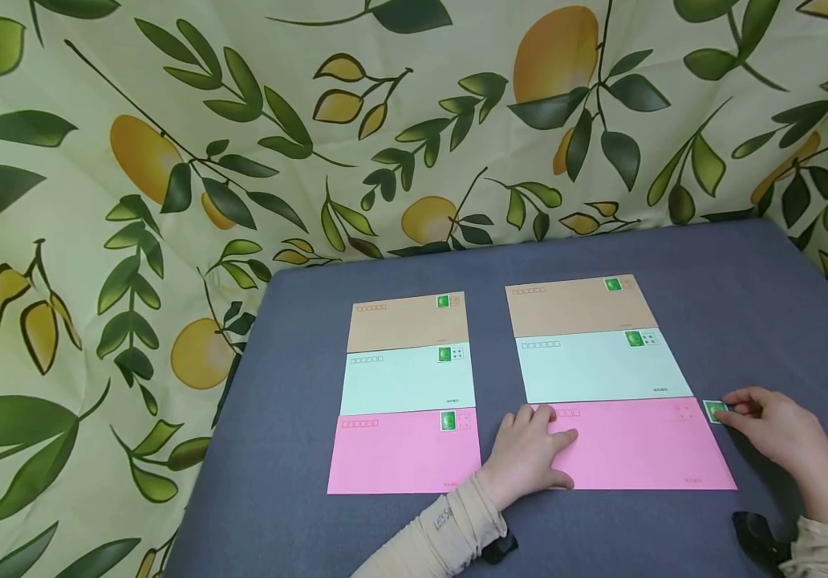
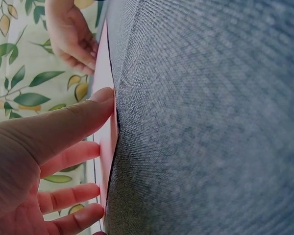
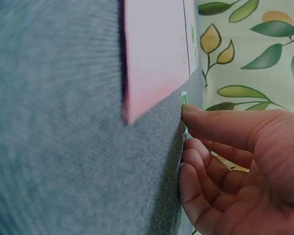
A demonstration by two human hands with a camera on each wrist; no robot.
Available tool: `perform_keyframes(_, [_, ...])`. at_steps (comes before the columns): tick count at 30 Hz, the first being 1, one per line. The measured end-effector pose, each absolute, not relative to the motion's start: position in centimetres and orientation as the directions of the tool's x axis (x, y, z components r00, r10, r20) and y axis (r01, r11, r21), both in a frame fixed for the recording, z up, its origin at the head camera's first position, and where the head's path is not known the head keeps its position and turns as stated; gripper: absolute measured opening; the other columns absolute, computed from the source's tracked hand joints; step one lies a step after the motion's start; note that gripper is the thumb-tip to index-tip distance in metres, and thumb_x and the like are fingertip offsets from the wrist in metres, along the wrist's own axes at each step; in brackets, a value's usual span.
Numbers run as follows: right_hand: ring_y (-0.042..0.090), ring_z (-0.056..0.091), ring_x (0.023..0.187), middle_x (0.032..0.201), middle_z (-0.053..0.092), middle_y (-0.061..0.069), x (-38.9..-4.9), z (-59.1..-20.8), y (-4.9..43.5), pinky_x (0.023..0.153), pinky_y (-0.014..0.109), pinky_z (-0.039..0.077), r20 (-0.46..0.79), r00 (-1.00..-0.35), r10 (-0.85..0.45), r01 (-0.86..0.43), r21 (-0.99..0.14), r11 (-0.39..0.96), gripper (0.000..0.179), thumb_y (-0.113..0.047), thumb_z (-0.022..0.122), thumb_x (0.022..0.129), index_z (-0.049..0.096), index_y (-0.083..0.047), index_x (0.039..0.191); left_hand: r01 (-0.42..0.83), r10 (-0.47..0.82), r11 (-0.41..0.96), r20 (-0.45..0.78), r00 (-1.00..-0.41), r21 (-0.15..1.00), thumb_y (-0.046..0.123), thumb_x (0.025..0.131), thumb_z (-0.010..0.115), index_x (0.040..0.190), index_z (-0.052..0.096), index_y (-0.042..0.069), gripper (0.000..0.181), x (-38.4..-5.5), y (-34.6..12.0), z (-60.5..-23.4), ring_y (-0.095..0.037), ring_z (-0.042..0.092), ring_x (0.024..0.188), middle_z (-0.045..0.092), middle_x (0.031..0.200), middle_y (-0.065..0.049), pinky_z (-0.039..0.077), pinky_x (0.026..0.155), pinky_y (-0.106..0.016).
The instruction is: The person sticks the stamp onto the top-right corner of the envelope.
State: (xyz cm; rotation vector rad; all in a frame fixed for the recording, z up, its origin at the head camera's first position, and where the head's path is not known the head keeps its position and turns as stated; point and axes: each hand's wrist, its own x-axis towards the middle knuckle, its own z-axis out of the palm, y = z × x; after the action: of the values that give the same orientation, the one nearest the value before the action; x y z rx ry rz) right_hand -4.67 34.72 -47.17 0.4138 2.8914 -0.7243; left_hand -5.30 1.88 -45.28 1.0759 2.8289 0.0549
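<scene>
My left hand rests on the left edge of the right-hand pink envelope, its fingers spread over the paper. In the left wrist view the thumb and fingertips press along this envelope. Just past the right edge of the same envelope, my right hand pinches a small green stamp between thumb and fingers, close to the tabletop. The right wrist view shows the stamp nearly edge-on, partly hidden by the thumb.
Above the pink envelope lie a light blue envelope and a brown envelope, each with a green stamp. A second column of brown, light blue and pink envelopes, all stamped, lies left. The dark blue tabletop meets leaf-patterned cloth.
</scene>
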Motion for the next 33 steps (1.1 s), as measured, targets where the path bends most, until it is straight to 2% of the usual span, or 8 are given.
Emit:
perform_keyframes(4, [0.023,0.051,0.070,0.082,0.057,0.020,-4.56,-47.31,34.74,0.057,0.026,0.032,-0.169,-0.958,0.232,0.285,-0.455,0.844,0.037,-0.021,0.067,0.083,0.055,0.011,0.098,0.662,0.666,0.746,-0.090,-0.740,0.071,0.060,0.069,0.071,0.123,0.058,0.041,0.059,-5.34,1.86,-45.24,-0.010,0.044,0.104,0.051,0.123,0.007,0.033,0.073,-0.022])
perform_keyframes(11, [0.025,0.048,0.069,0.080,0.054,0.022,-4.40,-47.14,34.19,0.054,0.025,0.033,-0.159,-0.946,0.283,0.325,-0.480,0.815,0.031,-0.014,0.066,0.082,0.049,0.009,0.093,0.657,0.661,0.751,-0.099,-0.744,0.072,0.060,0.068,0.072,0.123,0.058,0.042,0.059,-5.36,1.93,-45.29,-0.009,0.044,0.103,0.051,0.122,0.007,0.032,0.073,-0.022])
perform_keyframes(18, [0.025,0.048,0.069,0.079,0.056,0.022,-4.25,-46.76,34.06,0.053,0.026,0.033,-0.156,-0.942,0.296,0.334,-0.499,0.800,0.028,-0.015,0.064,0.085,0.051,0.009,0.094,0.652,0.657,0.754,-0.108,-0.746,0.079,0.060,0.068,0.072,0.123,0.058,0.042,0.059,-5.33,2.00,-45.40,-0.009,0.044,0.103,0.051,0.122,0.008,0.032,0.073,-0.022])
perform_keyframes(20, [0.021,0.047,0.068,0.080,0.057,0.022,-4.19,-46.71,34.14,0.052,0.025,0.034,-0.143,-0.944,0.297,0.328,-0.507,0.797,0.029,-0.017,0.065,0.085,0.053,0.008,0.095,0.653,0.658,0.753,-0.103,-0.746,0.075,0.060,0.068,0.072,0.123,0.058,0.042,0.060,-5.32,2.00,-45.46,-0.009,0.044,0.102,0.051,0.122,0.008,0.032,0.072,-0.022])
perform_keyframes(23, [0.007,0.043,0.063,0.081,0.059,0.020,-4.08,-46.66,34.37,0.051,0.024,0.035,-0.114,-0.950,0.291,0.306,-0.532,0.789,0.032,-0.021,0.066,0.085,0.055,0.007,0.096,0.655,0.658,0.753,-0.096,-0.747,0.071,0.061,0.068,0.072,0.123,0.058,0.042,0.060,-5.31,1.96,-45.51,-0.009,0.044,0.102,0.051,0.122,0.008,0.032,0.072,-0.022])
perform_keyframes(26, [-0.003,0.038,0.058,0.078,0.060,0.012,-3.99,-46.60,34.59,0.050,0.022,0.037,-0.101,-0.954,0.281,0.288,-0.564,0.774,0.035,-0.026,0.065,0.087,0.055,0.006,0.097,0.656,0.659,0.752,-0.087,-0.747,0.069,0.061,0.067,0.072,0.122,0.058,0.042,0.060,-5.31,1.92,-45.52,-0.010,0.044,0.102,0.051,0.122,0.008,0.032,0.072,-0.022])
perform_keyframes(30, [-0.002,0.041,0.059,0.076,0.058,-0.001,-4.01,-46.59,34.70,0.051,0.020,0.039,-0.130,-0.961,0.245,0.272,-0.618,0.737,0.038,-0.030,0.062,0.089,0.054,0.005,0.102,0.659,0.662,0.750,-0.078,-0.745,0.068,0.061,0.067,0.072,0.122,0.058,0.042,0.060,-5.28,1.89,-45.51,-0.010,0.044,0.101,0.051,0.122,0.008,0.031,0.071,-0.022])
perform_keyframes(33, [-0.001,0.044,0.062,0.079,0.056,-0.003,-4.20,-46.62,34.41,0.053,0.019,0.040,-0.170,-0.970,0.173,0.242,-0.648,0.722,0.040,-0.031,0.062,0.089,0.053,0.004,0.104,0.659,0.662,0.749,-0.073,-0.746,0.066,0.061,0.067,0.072,0.123,0.058,0.042,0.061,-5.28,1.87,-45.49,-0.010,0.044,0.101,0.051,0.122,0.008,0.031,0.071,-0.021])
